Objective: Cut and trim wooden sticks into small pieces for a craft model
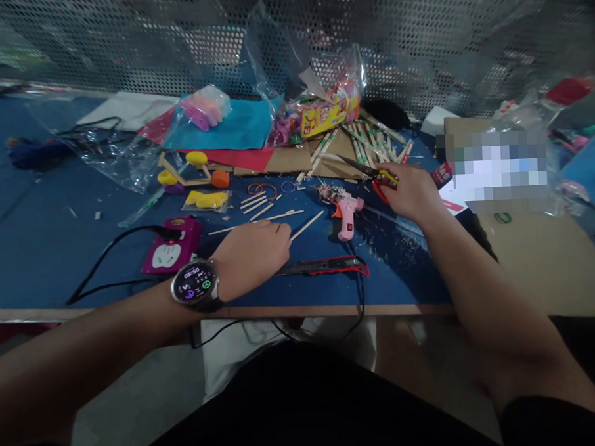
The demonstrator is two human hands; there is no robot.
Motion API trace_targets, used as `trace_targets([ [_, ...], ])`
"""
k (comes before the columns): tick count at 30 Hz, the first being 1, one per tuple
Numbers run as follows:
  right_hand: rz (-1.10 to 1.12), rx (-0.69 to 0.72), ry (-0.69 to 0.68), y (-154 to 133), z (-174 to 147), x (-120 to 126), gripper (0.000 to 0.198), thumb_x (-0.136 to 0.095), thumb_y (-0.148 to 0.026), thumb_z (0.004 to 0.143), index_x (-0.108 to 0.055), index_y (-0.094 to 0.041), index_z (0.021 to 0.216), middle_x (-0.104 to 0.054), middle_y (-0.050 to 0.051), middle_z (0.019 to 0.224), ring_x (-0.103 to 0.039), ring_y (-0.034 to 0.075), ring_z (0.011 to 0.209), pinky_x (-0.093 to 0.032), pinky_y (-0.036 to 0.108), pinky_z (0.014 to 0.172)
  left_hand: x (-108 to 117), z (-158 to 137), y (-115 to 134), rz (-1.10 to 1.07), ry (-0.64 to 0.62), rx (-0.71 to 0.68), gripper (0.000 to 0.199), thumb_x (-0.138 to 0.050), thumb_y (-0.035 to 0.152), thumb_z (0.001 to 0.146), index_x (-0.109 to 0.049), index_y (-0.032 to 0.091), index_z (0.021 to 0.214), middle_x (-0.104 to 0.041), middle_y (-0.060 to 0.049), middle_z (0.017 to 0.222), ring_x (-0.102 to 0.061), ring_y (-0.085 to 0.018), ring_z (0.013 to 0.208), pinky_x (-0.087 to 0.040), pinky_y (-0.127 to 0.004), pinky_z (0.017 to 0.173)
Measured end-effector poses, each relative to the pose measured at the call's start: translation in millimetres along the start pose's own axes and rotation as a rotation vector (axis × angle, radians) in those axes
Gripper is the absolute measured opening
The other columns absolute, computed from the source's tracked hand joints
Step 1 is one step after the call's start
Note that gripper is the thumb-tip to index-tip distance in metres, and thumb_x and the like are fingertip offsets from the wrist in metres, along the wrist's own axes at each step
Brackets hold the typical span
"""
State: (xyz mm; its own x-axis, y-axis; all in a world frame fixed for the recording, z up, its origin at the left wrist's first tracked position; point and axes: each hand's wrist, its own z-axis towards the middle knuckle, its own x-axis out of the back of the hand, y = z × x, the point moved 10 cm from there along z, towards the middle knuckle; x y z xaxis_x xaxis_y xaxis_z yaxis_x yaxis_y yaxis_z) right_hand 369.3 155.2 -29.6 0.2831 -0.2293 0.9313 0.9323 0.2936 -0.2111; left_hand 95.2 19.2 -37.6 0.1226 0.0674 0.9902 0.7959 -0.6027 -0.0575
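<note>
My right hand (409, 188) is closed around scissors (359, 166) with red and yellow handles, blades pointing left over the table. My left hand (257, 254), wearing a smartwatch (195, 284), rests low over the table with its fingers together. From its fingertips a thin wooden stick (307, 226) sticks out to the upper right; the grip itself is partly hidden. Just behind that hand lie another long stick (272, 217) and several short stick pieces (254, 204). A pink glue gun (347, 214) lies between my hands, and a box cutter (324, 266) is nearest the table edge.
A purple power socket (173, 247) with a black cable sits at left. Behind are a small wooden frame (194, 175) with coloured discs, a yellow packet (206, 200), coloured sheets (229, 126), striped sticks (373, 144) and a balloon bag (329, 113). Cardboard (545, 258) lies at right.
</note>
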Motion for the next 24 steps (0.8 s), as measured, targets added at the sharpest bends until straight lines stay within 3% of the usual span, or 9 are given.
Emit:
trace_targets([
  [5, -0.044, -0.043, 0.033, 12, 5, -4, 0.049, -0.069, -0.029, 0.092, -0.076, -0.023, 0.141, -0.082, 0.016, 0.126, -0.073, 0.041, 0.12, -0.057, 0.061, 0.108, 7, -6, -4, -0.011, 0.05, -0.004, 0.041, -0.027, 0.027, 0.118, -0.066, 0.016, 0.114, -0.075, -0.011, 0.094, -0.069, -0.025, 0.086, -0.044, -0.039, 0.073],
  [11, -0.045, -0.031, 0.099, 2, 2, 15, 0.042, -0.063, -0.034, 0.099, -0.076, -0.019, 0.136, -0.077, 0.019, 0.132, -0.07, 0.041, 0.125, -0.055, 0.061, 0.112, -7, -15, -21, -0.046, 0.065, 0.025, 0.035, -0.037, 0.035, 0.117, -0.068, 0.02, 0.11, -0.077, -0.009, 0.104, -0.071, -0.024, 0.095, -0.049, -0.037, 0.078],
  [13, 0.003, 0.057, 0.113, -19, -3, 21, 0.037, -0.058, -0.037, 0.104, -0.077, -0.023, 0.133, -0.078, 0.016, 0.129, -0.069, 0.039, 0.126, -0.053, 0.06, 0.113, -10, -24, -33, -0.048, 0.085, 0.064, 0.034, -0.038, 0.033, 0.116, -0.069, 0.019, 0.118, -0.076, -0.012, 0.118, -0.072, -0.028, 0.106, -0.053, -0.04, 0.086],
  [16, 0.048, 0.236, 0.085, -67, -18, 21, 0.033, -0.054, -0.038, 0.108, -0.08, -0.025, 0.123, -0.08, 0.014, 0.12, -0.07, 0.037, 0.119, -0.051, 0.059, 0.109, -5, -44, -54, -0.033, 0.155, 0.149, 0.037, -0.04, 0.035, 0.115, -0.069, 0.016, 0.125, -0.075, -0.016, 0.122, -0.072, -0.032, 0.11, -0.057, -0.044, 0.091],
  [21, 0.05, 0.58, -0.162, -163, -51, -2, 0.03, -0.056, -0.038, 0.11, -0.081, -0.022, 0.114, -0.081, 0.01, 0.114, -0.067, 0.032, 0.111, -0.044, 0.048, 0.098, -8, -63, -71, 0.018, 0.134, 0.21, 0.037, -0.044, 0.037, 0.112, -0.072, 0.016, 0.124, -0.075, -0.017, 0.123, -0.072, -0.034, 0.112, -0.059, -0.047, 0.095],
  [24, 0.016, 0.694, -0.25, -203, -61, -14, 0.028, -0.058, -0.035, 0.11, -0.081, -0.019, 0.115, -0.081, 0.012, 0.114, -0.064, 0.031, 0.111, -0.042, 0.044, 0.097, -16, -60, -71, 0.009, 0.123, 0.204, 0.036, -0.046, 0.036, 0.111, -0.074, 0.017, 0.122, -0.076, -0.016, 0.124, -0.072, -0.033, 0.113, -0.059, -0.047, 0.098],
])
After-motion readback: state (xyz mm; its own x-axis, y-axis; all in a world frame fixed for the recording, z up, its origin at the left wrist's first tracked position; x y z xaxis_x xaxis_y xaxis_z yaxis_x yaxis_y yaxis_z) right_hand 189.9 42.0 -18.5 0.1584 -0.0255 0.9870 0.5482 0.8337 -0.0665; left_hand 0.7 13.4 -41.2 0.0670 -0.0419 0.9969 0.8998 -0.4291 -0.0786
